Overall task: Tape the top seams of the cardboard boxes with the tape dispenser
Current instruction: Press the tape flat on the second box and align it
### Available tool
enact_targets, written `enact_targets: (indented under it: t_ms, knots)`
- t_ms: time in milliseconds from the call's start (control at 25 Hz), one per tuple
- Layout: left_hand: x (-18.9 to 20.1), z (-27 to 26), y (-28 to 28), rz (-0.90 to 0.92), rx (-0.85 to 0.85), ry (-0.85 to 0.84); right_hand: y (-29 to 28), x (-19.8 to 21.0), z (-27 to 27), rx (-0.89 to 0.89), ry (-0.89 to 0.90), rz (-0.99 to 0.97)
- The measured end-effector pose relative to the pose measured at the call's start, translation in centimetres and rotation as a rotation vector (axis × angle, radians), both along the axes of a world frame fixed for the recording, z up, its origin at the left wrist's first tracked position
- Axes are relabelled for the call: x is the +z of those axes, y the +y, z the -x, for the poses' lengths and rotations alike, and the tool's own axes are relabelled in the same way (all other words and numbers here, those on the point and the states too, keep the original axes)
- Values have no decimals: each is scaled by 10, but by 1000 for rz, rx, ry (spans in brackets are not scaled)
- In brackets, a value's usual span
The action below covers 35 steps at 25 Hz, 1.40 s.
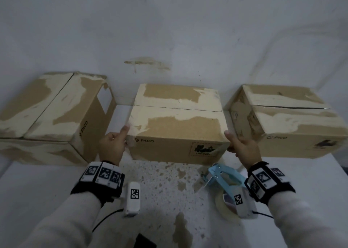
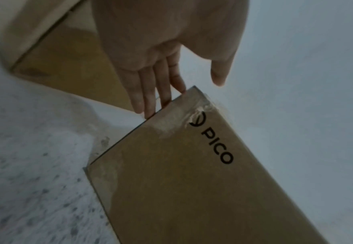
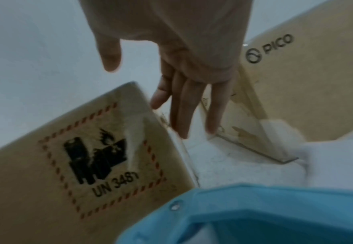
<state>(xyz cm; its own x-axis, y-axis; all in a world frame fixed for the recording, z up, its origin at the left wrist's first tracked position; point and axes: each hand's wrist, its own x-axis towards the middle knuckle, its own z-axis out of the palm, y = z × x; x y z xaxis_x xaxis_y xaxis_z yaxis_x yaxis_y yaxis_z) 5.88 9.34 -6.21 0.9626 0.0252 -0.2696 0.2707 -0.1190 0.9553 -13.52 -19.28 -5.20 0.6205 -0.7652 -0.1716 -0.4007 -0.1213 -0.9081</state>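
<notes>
Three worn PICO cardboard boxes stand in a row against the wall. My two hands flank the middle box (image 1: 177, 127), whose top seam (image 1: 177, 109) runs left to right. My left hand (image 1: 113, 144) lays straight fingers (image 2: 150, 92) along the box's left side, thumb up at the top corner. My right hand (image 1: 241, 146) reaches with straight fingers (image 3: 182, 107) into the gap beside the box's right side (image 3: 67, 156); contact there is unclear. A light blue tape dispenser (image 1: 224, 180) lies on the table under my right wrist, held by neither hand.
The left box (image 1: 47, 112) stands angled, seam running diagonally. The right box (image 1: 293, 123) sits close to my right hand, with a dark seam line. The white table (image 1: 37, 191) has a speckled worn patch in front, and its right edge is near. A dark object (image 1: 145, 241) lies at the bottom.
</notes>
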Motion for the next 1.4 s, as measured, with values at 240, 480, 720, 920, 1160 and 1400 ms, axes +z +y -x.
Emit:
enact_targets:
  t_ms: [240,480,720,920,1160,1400]
  knots:
    - [-4,15,-12,-424,-119,-380,21,11,-13,-109,178,280]
    - [0,6,-5,-734,-298,-385,24,30,-12,44,473,530]
    - [48,-10,-45,-1047,-660,-574,51,46,-79,337,529,885]
    - [47,-30,-92,-1056,-1023,-680,81,32,-145,804,527,868]
    - [24,-55,-69,-1148,-994,-568,51,21,-131,759,607,876]
    - [20,-58,-43,-850,-869,-410,-1,17,-89,569,613,752]
